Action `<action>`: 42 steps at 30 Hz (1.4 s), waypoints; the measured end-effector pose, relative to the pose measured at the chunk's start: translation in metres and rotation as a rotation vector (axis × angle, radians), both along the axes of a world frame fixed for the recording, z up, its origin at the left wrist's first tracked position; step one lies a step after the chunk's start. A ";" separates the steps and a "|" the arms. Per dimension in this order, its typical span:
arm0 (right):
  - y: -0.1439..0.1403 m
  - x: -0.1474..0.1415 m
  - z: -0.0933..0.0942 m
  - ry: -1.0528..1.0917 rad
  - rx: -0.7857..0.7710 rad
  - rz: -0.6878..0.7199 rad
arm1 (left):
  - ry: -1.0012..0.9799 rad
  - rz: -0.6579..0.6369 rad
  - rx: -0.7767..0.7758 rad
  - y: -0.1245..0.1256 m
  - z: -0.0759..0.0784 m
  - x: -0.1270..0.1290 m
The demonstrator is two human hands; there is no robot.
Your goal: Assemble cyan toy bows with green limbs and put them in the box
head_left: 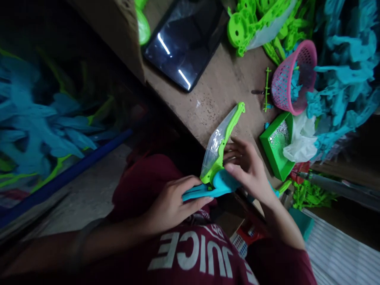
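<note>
My left hand (175, 198) is closed on a blue plastic part (219, 190), its fingers above and its thumb below one narrow end. At the middle of that part sits a lime-green plastic frame (221, 158) with a curved clear plastic piece (215, 146) along its side. The frame rises at a slant toward the tabletop. My right hand (247, 166) is closed round the joint of blue and green from the right, thumb against the blue rounded section and fingers behind the green frame. How the two parts are joined is hidden.
A brown worktable (192, 111) bears a dark tablet (187, 39), a pink basket (282, 87) and a green tray (271, 152) of tiny shiny pieces. Blue parts (350, 71) pile at the right, green parts (264, 23) at the back. More blue parts (32, 118) lie at left.
</note>
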State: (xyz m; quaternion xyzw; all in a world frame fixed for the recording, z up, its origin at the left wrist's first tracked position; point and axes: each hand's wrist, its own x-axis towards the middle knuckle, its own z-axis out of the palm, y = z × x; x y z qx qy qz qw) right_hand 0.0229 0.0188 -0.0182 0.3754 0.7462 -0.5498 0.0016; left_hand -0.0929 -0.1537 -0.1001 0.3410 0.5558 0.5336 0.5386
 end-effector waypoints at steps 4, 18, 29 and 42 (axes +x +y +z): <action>0.011 -0.032 -0.006 -0.028 -0.273 -0.214 | 0.165 0.004 0.195 0.006 0.002 -0.002; 0.023 -0.031 -0.022 0.150 -0.392 -0.633 | 0.128 0.265 0.129 0.028 -0.014 0.016; 0.026 -0.024 -0.025 0.091 -0.018 -0.381 | 0.093 0.269 0.192 0.032 -0.014 0.017; -0.003 0.057 0.006 -0.211 0.591 0.469 | 0.258 0.153 0.351 0.040 -0.008 0.005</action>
